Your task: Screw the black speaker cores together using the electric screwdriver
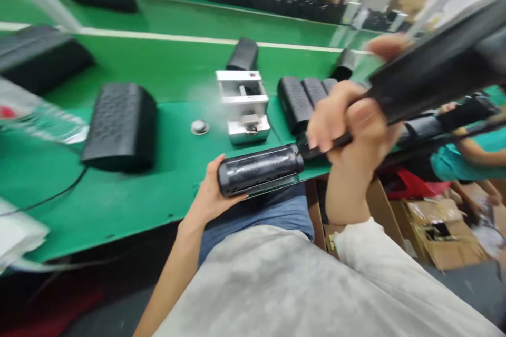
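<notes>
One blurred, cut-off tool [430, 60] fills the right hand [358, 116].

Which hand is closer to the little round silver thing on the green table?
Left. The left hand holds the black cylinder, on the near side of the round silver piece. The right hand is farther away, off to the right, gripping the black tool.

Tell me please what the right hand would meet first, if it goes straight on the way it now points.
Going left along its black tool, the right hand would likely meet the black cylinder in the left hand first; blur leaves the depth unclear.
</notes>
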{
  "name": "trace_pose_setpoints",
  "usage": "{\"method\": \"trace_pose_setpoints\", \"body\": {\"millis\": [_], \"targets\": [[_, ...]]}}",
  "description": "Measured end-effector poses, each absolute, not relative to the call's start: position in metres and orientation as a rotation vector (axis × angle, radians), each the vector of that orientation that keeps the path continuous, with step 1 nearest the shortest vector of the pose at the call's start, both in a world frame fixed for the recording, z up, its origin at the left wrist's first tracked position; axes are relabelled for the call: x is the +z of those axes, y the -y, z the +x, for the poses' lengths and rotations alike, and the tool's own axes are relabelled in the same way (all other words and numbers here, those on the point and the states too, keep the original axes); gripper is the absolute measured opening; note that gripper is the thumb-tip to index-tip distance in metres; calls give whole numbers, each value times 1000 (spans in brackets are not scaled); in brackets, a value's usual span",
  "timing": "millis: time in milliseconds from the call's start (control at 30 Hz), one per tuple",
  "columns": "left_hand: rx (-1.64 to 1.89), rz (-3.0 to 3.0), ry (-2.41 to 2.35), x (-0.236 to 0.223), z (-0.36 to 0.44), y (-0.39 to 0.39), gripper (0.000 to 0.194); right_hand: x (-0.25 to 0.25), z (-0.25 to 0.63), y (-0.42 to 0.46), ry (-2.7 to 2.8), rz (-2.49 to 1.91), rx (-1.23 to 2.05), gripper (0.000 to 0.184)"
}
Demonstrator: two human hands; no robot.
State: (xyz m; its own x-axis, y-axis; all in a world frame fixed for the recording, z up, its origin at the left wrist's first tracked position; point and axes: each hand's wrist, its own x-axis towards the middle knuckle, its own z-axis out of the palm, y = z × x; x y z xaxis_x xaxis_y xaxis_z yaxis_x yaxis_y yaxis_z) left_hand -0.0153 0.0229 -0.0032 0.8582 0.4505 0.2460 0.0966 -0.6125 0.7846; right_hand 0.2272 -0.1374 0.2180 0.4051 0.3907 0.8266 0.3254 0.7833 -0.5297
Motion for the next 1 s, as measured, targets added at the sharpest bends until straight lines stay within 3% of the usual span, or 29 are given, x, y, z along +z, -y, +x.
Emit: {"method": "trace_pose_setpoints", "body": {"millis": [100, 233, 300, 467, 633, 800, 933, 1000], "targets": [[495, 2149, -402, -3, -15, -24, 132, 226, 252, 89, 995, -673, -247, 33], [504, 2149, -382, 3, -14, -21, 140, 214, 283, 23, 868, -856, -151, 74], [507, 2152, -363, 5, -15, -20, 140, 205, 288, 6, 876, -919, -71, 80], [511, 2151, -353, 5, -17, -21, 138, 203, 264, 4, 923, -880, -46, 49], [516, 2161, -356, 6, -16, -21, 139, 203, 260, 1, 979, -901, -71, 32], [507, 2178, -357, 5, -18, -22, 138, 192, 266, 3, 988, -913, -22, 39], [485, 2156, -378, -3, -17, -24, 138, 214, 260, 50, 960, -846, -102, 28], [512, 2141, -388, -7, -15, -25, 142, 234, 256, 89, 899, -899, -138, 41]]}}
